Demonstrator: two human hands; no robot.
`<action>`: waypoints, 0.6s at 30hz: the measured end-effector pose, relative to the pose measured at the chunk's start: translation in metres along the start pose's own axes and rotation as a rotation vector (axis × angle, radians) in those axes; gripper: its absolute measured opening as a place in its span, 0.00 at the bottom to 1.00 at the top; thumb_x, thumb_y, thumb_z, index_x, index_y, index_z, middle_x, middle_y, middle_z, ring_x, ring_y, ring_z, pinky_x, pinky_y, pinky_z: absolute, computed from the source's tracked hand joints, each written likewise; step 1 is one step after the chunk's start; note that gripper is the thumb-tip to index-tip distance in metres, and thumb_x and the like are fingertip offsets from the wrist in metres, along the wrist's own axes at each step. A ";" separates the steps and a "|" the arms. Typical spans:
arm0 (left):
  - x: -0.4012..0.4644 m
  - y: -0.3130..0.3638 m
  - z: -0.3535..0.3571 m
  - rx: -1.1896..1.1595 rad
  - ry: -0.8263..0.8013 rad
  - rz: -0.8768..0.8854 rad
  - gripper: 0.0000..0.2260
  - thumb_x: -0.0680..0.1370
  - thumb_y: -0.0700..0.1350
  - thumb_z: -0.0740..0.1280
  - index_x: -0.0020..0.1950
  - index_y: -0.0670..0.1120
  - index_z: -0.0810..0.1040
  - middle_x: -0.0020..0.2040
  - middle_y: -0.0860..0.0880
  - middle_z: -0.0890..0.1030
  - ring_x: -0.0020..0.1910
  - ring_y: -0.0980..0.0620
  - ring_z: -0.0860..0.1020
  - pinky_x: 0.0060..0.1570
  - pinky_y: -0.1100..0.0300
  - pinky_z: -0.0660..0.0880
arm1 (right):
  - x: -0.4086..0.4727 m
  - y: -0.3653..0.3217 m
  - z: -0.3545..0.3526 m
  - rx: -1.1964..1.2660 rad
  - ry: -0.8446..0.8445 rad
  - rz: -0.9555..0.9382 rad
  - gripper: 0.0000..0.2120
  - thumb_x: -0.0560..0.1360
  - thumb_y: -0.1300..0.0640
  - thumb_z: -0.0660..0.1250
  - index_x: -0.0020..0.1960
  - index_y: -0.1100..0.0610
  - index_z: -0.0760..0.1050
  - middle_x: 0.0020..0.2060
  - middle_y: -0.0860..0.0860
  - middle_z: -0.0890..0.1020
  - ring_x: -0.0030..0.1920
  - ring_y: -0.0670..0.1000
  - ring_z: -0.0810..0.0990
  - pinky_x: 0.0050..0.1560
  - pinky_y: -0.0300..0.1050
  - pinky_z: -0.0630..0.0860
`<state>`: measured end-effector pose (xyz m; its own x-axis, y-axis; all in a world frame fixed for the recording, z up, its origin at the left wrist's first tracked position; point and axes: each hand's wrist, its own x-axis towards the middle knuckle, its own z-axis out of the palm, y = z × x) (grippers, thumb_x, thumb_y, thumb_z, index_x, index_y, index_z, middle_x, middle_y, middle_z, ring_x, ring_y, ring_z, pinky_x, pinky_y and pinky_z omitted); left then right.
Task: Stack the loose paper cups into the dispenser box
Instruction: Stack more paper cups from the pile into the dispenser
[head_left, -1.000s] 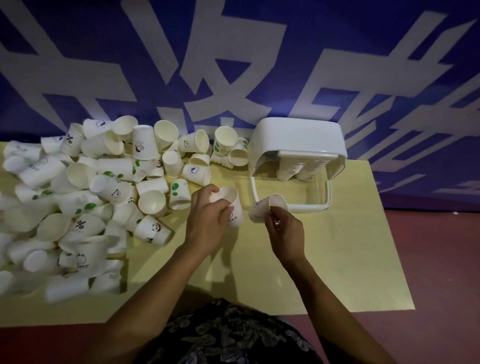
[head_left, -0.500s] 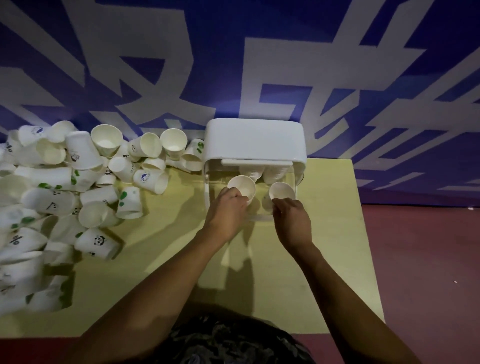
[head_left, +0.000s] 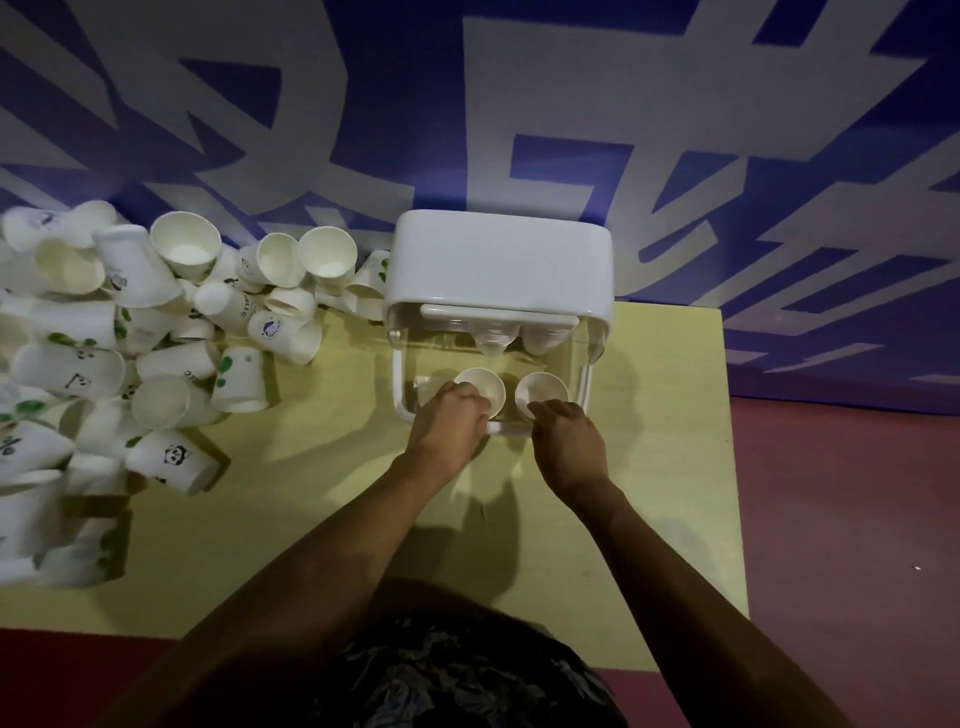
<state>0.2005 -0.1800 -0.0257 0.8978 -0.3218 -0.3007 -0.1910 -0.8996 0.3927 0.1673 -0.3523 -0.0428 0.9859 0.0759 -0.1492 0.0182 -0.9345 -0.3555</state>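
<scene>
1. Where the dispenser box (head_left: 498, 260) stood at the far edge of the yellow surface (head_left: 649, 467), against the blue wall, we held two paper cups inside its clear lower part, mouths turned up toward us.
2. Our left hand (head_left: 447, 426) curled round the left cup (head_left: 480, 387), fingers wrapped on its near side.
3. Our right hand (head_left: 569, 436) pinched the right cup (head_left: 542, 389) at its near rim with thumb and fingertips.
4. The two cups sat side by side, close but apart, just within the box's front opening.
5. Deeper in the box, under the white lid, we saw stacked cups (head_left: 519, 335) hanging down in two columns behind the clear wall.
6. To the left of the box lay the pile of loose cups (head_left: 156, 338), tumbled on their sides and over one another, some printed with pandas or green leaves; the nearest ones touched the box's left side.
7. Behind everything rose the blue wall (head_left: 675, 130) with large pale characters, and a reddish floor (head_left: 841, 519) showed to the right of the surface.
</scene>
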 end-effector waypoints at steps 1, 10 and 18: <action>-0.003 0.000 -0.003 -0.045 0.027 0.005 0.13 0.79 0.45 0.62 0.61 0.48 0.80 0.60 0.48 0.78 0.60 0.47 0.72 0.56 0.53 0.74 | -0.001 -0.002 0.000 -0.011 0.032 0.001 0.14 0.72 0.64 0.66 0.57 0.57 0.80 0.49 0.54 0.83 0.49 0.61 0.80 0.45 0.51 0.76; -0.074 -0.070 -0.037 -0.202 0.311 -0.201 0.08 0.77 0.45 0.65 0.54 0.49 0.81 0.52 0.51 0.80 0.51 0.51 0.76 0.47 0.58 0.73 | -0.004 -0.090 0.006 0.224 0.095 -0.163 0.09 0.75 0.61 0.67 0.55 0.57 0.79 0.47 0.55 0.83 0.47 0.58 0.79 0.42 0.50 0.78; -0.147 -0.211 -0.054 -0.161 0.343 -0.643 0.17 0.77 0.46 0.66 0.64 0.44 0.74 0.62 0.43 0.75 0.62 0.42 0.71 0.59 0.50 0.70 | -0.002 -0.204 0.061 0.559 -0.192 -0.012 0.07 0.77 0.58 0.65 0.48 0.56 0.82 0.42 0.49 0.84 0.42 0.49 0.80 0.44 0.45 0.76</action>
<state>0.1300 0.0733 -0.0179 0.8912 0.3872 -0.2362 0.4504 -0.8163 0.3615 0.1509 -0.1405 -0.0265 0.9375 0.1957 -0.2878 -0.1125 -0.6120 -0.7828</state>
